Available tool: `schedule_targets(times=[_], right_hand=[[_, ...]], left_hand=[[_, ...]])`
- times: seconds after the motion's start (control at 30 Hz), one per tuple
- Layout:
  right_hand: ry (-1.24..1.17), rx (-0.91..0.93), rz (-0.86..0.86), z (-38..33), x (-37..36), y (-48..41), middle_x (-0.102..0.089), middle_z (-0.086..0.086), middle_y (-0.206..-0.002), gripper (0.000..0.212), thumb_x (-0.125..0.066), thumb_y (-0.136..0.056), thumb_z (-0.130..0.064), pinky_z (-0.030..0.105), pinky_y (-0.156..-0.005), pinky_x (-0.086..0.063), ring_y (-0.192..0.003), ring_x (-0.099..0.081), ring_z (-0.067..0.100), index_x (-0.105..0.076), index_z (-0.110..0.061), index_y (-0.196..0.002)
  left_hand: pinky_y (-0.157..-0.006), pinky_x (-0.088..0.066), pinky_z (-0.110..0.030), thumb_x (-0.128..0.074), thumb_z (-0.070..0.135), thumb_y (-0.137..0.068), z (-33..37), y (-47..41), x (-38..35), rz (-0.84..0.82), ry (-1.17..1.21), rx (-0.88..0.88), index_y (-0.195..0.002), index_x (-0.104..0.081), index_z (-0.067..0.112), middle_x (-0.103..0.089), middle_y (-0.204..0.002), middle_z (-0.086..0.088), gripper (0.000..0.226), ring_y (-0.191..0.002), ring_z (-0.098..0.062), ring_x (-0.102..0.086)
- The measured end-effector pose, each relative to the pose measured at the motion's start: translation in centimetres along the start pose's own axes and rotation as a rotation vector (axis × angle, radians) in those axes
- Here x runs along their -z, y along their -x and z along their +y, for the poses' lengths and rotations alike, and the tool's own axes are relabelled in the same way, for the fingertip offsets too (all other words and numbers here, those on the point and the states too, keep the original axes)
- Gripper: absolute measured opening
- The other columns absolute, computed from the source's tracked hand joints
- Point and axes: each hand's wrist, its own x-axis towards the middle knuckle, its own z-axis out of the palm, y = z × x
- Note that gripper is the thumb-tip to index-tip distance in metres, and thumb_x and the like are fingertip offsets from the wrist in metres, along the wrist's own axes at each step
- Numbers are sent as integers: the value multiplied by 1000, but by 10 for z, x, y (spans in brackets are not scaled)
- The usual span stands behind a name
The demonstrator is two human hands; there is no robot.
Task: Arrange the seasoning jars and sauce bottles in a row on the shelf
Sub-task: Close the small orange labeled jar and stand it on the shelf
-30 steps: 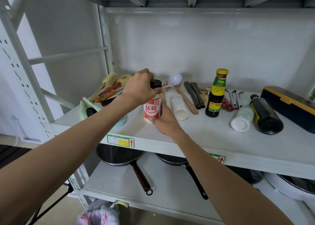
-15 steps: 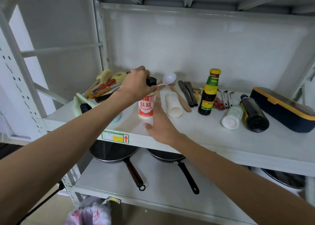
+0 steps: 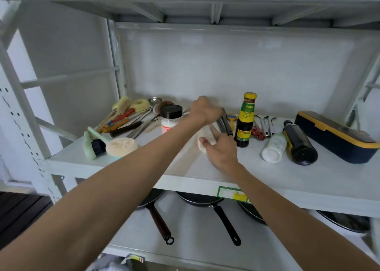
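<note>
On the grey shelf a white seasoning jar lies on its side between my hands. My left hand curls over its far end. My right hand holds its near end, thumb on the base. To the left, a black-lidded jar with a red label stands upright, with no hand on it. Just to the right stands a dark sauce bottle with a yellow cap. Further right, a white bottle and a dark soy bottle lie on their sides.
A heap of brushes, sponges and utensils fills the shelf's left end, with a round sponge near the front edge. Tongs and spatulas lie behind the bottles. A navy and yellow box sits at the right. Pans rest on the shelf below.
My left hand let go of the black-lidded jar, which now stands upright at the left. Both hands moved right onto the lying white jar.
</note>
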Motion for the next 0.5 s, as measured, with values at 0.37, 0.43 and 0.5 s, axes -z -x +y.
schedule_targets(times=[0.37,0.43,0.5], right_hand=[[-296,-42,-11,60,39,-1,-62,1,-93,28,-63,-87,-39,24,-62,-38,-80,-58,12,-58,-13,-94],[-345,-55,-16,52,35,6,-58,-2,-89,30,-66,-85,-37,22,-57,-38,-75,-55,6,-54,-11,-96],[-377,-44,-36,45,29,5,-59,1,-92,35,-68,-83,-38,23,-58,-39,-79,-57,12,-52,-10,-97]], left_hand=[[-77,-57,-36,-62,25,-88,-32,-28,-76,-84,332,421,-117,-51,6,-55,-104,-13,36,-100,-32,-62],[-88,-55,-43,-69,30,-84,-38,-29,-75,-57,357,485,-110,-47,4,-55,-104,-14,43,-102,-34,-63],[-86,-56,-45,-74,29,-79,-43,-33,-70,-37,371,503,-112,-49,2,-59,-104,-14,49,-100,-34,-64]])
